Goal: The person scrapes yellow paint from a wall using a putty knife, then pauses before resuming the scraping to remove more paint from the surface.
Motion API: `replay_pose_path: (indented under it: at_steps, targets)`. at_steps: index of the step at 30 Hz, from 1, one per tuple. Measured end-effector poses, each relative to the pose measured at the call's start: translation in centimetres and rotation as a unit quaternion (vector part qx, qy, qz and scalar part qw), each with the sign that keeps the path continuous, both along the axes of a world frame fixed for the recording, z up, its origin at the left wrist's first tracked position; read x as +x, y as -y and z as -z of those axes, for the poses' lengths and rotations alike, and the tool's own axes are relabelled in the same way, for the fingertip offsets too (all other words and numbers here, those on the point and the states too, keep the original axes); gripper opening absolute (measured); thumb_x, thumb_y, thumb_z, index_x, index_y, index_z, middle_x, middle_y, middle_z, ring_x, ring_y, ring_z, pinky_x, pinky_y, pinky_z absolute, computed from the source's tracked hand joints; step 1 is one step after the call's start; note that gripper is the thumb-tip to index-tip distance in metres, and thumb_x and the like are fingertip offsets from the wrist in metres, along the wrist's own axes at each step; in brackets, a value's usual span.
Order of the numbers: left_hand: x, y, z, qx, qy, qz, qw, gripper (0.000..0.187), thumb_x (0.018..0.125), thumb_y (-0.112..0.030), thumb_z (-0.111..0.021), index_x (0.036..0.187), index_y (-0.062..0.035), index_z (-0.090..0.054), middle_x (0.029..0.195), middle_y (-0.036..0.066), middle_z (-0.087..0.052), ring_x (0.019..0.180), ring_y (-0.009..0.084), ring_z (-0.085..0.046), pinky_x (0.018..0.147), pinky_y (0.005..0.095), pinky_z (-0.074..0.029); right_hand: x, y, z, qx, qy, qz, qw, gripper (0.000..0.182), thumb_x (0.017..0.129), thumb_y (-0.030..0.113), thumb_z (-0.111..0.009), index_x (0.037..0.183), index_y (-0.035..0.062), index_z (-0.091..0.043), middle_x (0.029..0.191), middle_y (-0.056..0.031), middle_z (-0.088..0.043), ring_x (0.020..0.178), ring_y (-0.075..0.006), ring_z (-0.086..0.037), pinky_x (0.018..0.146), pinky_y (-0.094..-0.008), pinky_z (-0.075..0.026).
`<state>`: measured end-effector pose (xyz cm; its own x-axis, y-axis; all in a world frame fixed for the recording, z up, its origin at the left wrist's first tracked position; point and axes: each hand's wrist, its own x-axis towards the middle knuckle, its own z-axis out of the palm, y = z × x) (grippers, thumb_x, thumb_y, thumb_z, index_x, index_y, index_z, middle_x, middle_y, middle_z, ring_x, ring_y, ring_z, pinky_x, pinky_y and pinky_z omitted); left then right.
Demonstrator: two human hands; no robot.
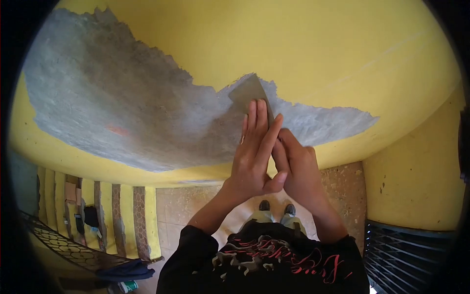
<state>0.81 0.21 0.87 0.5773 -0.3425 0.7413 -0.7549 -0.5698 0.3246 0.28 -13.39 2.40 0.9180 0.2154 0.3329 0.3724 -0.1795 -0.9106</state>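
A flat grey-brown scraper blade (249,91) lies against the wall at the upper edge of a bare grey patch (147,98), where the yellow paint (303,44) begins. My left hand (254,157) rests on the blade with its fingers stretched out and pressing on it, the thumb apart. Just right of it, my right hand (296,166) has its fingers curled at the blade's lower end, round a handle that is mostly hidden. The two hands touch or overlap near the handle.
Yellow and brown steps (127,215) with dark items on them are at the lower left, beside a metal railing (63,240). Dark cloth (126,270) lies at the bottom left. A dark slatted metal gate (406,255) stands lower right. The tiled floor (171,206) shows below.
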Motion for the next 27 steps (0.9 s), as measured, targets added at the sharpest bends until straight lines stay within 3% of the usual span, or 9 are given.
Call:
replay_pose_path:
  at_steps: [3,9,11,16,18,20,22,25,27]
  targets:
    - [1.2,-0.8,-0.4,0.025,0.088,-0.071,0.993,0.074,0.093,-0.051,-0.041,0.14,0.0069,-0.037,0.146,0.036,-0.028,0.138,0.0523,-0.021,0.111,0.0583,-0.019,2.0,-1.4,0.1,0.003,0.034,-0.017,0.999,0.019,0.093,0.015,-0.054,0.106,0.0022,-0.052,0.069,-0.0229,-0.06,0.061,-0.0435,-0.059,0.051,-0.0463,-0.046]
    - [-0.5,-0.3,-0.5,0.008,-0.004,-0.016,1.0,0.076,0.09,-0.049,-0.047,0.14,0.0064,-0.037,0.147,0.035,-0.026,0.139,0.0504,-0.021,0.11,0.0576,-0.021,-0.7,0.4,0.0,-0.028,0.063,-0.015,0.998,0.023,0.093,0.013,-0.053,0.113,0.003,-0.053,0.067,-0.0221,-0.059,0.061,-0.0418,-0.061,0.052,-0.0446,-0.046]
    - [-0.6,0.2,0.4,0.016,-0.043,0.004,0.999,0.078,0.088,-0.048,-0.052,0.141,0.0062,-0.035,0.147,0.035,-0.026,0.139,0.0504,-0.022,0.11,0.0573,-0.022,-0.9,1.1,0.5,-0.021,-0.066,-0.003,0.998,0.022,0.093,0.013,-0.053,0.113,0.0043,-0.053,0.067,-0.021,-0.059,0.062,-0.0419,-0.062,0.052,-0.0432,-0.047]
    - [0.5,-1.9,-0.6,0.012,0.058,-0.049,0.997,0.079,0.088,-0.05,-0.052,0.14,0.0061,-0.036,0.145,0.035,-0.029,0.139,0.048,-0.024,0.11,0.0572,-0.024,-0.6,-1.3,-0.3,-0.013,0.001,-0.009,1.0,0.022,0.092,0.014,-0.053,0.112,0.0033,-0.052,0.069,-0.0224,-0.06,0.065,-0.0423,-0.063,0.052,-0.0417,-0.047]
    - [-0.5,-2.4,-0.8,0.007,-0.012,0.011,1.0,0.079,0.088,-0.052,-0.051,0.14,0.0062,-0.037,0.146,0.033,-0.031,0.139,0.0463,-0.026,0.11,0.0555,-0.025,-0.8,-1.9,-0.5,-0.01,0.008,-0.009,1.0,0.022,0.092,0.014,-0.053,0.111,0.0028,-0.052,0.071,-0.0235,-0.06,0.067,-0.0425,-0.063,0.052,-0.0417,-0.047]
    - [-0.7,-1.9,-0.5,0.005,-0.026,-0.005,1.0,0.078,0.09,-0.052,-0.049,0.14,0.0062,-0.037,0.145,0.031,-0.034,0.138,0.0448,-0.03,0.11,0.0534,-0.026,-1.0,-2.1,0.6,0.03,-0.083,-0.011,0.996,0.019,0.094,0.015,-0.052,0.109,0.0026,-0.051,0.075,-0.0248,-0.059,0.069,-0.0435,-0.062,0.053,-0.0435,-0.046]
    - [-0.3,-2.4,-0.3,0.032,-0.034,-0.039,0.998,0.082,0.091,-0.06,-0.038,0.137,0.0071,-0.041,0.144,0.031,-0.036,0.137,0.0473,-0.029,0.111,0.0533,-0.023,-0.9,-2.7,2.0,0.04,-0.08,-0.019,0.996,0.018,0.096,0.016,-0.05,0.108,0.0028,-0.051,0.076,-0.024,-0.06,0.069,-0.0443,-0.061,0.055,-0.0442,-0.046]
    - [-1.2,-2.8,-1.2,0.043,-0.042,0.0,0.998,0.076,0.091,-0.053,-0.046,0.139,0.0055,-0.039,0.142,0.032,-0.038,0.137,0.0446,-0.032,0.11,0.0521,-0.027,-2.1,-2.1,0.1,0.05,-0.14,-0.032,0.988,0.016,0.097,0.017,-0.048,0.103,0.0017,-0.05,0.071,-0.0225,-0.058,0.063,-0.0446,-0.058,0.054,-0.042,-0.045]
    - [0.2,-3.6,-1.0,0.051,-0.025,-0.018,0.998,0.077,0.091,-0.054,-0.045,0.139,0.0057,-0.04,0.142,0.032,-0.038,0.137,0.0448,-0.031,0.11,0.052,-0.026,-0.5,-3.6,1.2,0.068,-0.089,-0.022,0.993,0.017,0.097,0.017,-0.047,0.104,0.0015,-0.051,0.069,-0.022,-0.058,0.062,-0.0435,-0.059,0.053,-0.041,-0.045]
